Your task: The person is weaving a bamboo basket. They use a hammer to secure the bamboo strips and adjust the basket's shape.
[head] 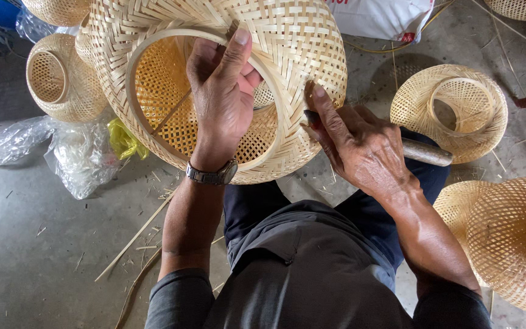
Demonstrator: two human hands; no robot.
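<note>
A large round woven bamboo basket (299, 55) rests on my lap with its open mouth facing me. My left hand (221, 91), with a metal wristwatch, reaches inside the ringed opening and grips its rim at the top. My right hand (360, 143) presses against the outer weave at the basket's right side, thumb on the strips. It is shut on a small tool with a grey cylindrical handle (426, 152); the tool's dark tip touches the weave near my thumb.
More woven bamboo baskets lie around: one at upper left (62, 79), one at right (452, 109), several at lower right (506, 237). Crumpled clear plastic (74, 152) and a yellow bag (123, 140) lie on the grey floor at left, with loose bamboo strips (135, 237).
</note>
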